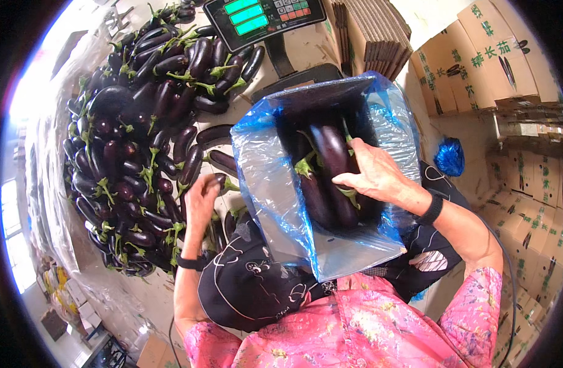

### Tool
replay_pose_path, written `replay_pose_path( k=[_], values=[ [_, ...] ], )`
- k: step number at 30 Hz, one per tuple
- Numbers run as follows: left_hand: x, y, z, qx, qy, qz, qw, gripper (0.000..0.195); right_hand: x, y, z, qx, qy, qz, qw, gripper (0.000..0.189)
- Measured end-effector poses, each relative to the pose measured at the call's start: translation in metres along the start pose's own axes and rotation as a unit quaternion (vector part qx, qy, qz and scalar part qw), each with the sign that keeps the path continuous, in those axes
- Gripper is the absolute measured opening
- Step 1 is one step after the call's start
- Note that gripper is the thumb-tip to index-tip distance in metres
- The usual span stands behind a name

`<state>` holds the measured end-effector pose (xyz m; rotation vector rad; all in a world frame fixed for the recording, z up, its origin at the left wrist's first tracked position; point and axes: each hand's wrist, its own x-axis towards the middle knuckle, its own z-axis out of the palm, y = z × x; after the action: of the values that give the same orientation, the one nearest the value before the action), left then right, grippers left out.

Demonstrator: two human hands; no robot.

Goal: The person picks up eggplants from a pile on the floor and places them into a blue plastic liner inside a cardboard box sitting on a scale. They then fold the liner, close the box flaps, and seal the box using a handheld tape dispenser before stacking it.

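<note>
A carton lined with a translucent blue plastic bag [277, 221] stands in front of me, between my knees. Several large dark purple eggplants [330, 142] with green stems lie inside it. My right hand [378, 172] reaches into this carton and touches the eggplants, thumb apart; its other fingers are partly hidden. To the left, outside the bag, my left hand [200, 202] has its blurred fingers curled around the end of a single eggplant [221, 179]. Beside that hand spreads a big heap of eggplants [139, 152], piled on the floor.
Beyond the carton stands a digital scale with a lit display [263, 18]. Flattened cardboard sheets [378, 37] stand at its right. Printed cartons [488, 60] are stacked along the right side. A crumpled blue plastic bundle [449, 156] lies on the floor. Clear plastic sheeting [47, 184] borders the heap.
</note>
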<state>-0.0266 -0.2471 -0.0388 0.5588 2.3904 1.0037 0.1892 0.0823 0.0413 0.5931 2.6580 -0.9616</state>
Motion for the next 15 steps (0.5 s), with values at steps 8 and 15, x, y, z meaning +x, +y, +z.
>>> replay_pose_path(
  k=[8, 15],
  values=[
    [0.037, 0.090, 0.017, -0.276, -0.129, 0.002, 0.952, 0.032, 0.022, -0.046, 0.024, 0.098, -0.099, 0.022, 0.990, 0.078],
    [0.027, 0.095, 0.017, -0.388, -0.096, -0.059, 0.915, 0.033, 0.004, -0.052, 0.006, 0.107, -0.094, 0.098, 0.985, 0.069]
  ],
)
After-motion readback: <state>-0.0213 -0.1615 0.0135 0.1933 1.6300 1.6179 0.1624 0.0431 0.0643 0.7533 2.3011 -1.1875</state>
